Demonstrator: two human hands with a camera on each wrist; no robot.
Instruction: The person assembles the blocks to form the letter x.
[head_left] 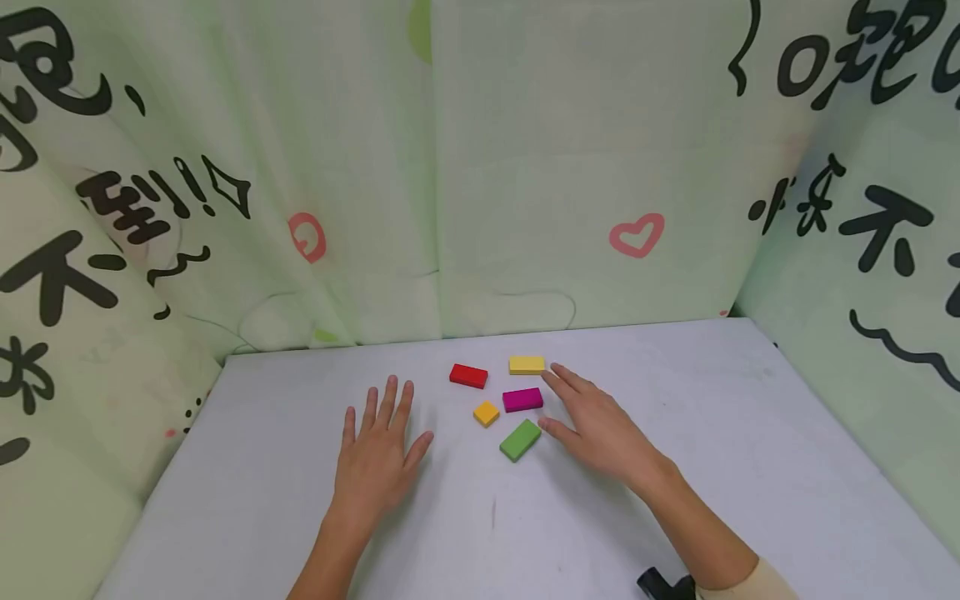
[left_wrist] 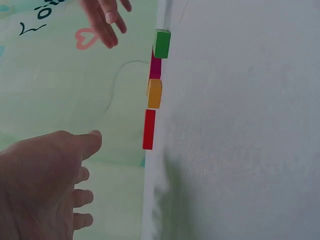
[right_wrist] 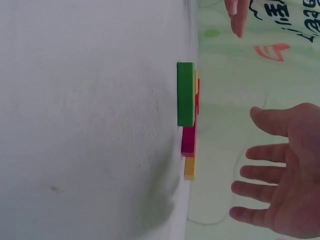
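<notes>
Several small blocks lie grouped on the white table: a red block (head_left: 468, 376), a yellow block (head_left: 527, 365), a magenta block (head_left: 522, 400), a short orange block (head_left: 486, 413) and a green block (head_left: 520, 440). To their left, my left hand (head_left: 377, 467) is held over the table with fingers spread, holding nothing. My right hand (head_left: 606, 429) is at the group's right side, its fingertips close to the yellow and green blocks in the head view. In the right wrist view that hand (right_wrist: 285, 172) shows straight fingers with nothing in them, raised above the tabletop.
Pale green curtains (head_left: 525, 167) with black writing and pink hearts stand along the back and both sides of the white table (head_left: 247, 467). A black object (head_left: 666, 585) shows by the right forearm at the bottom edge.
</notes>
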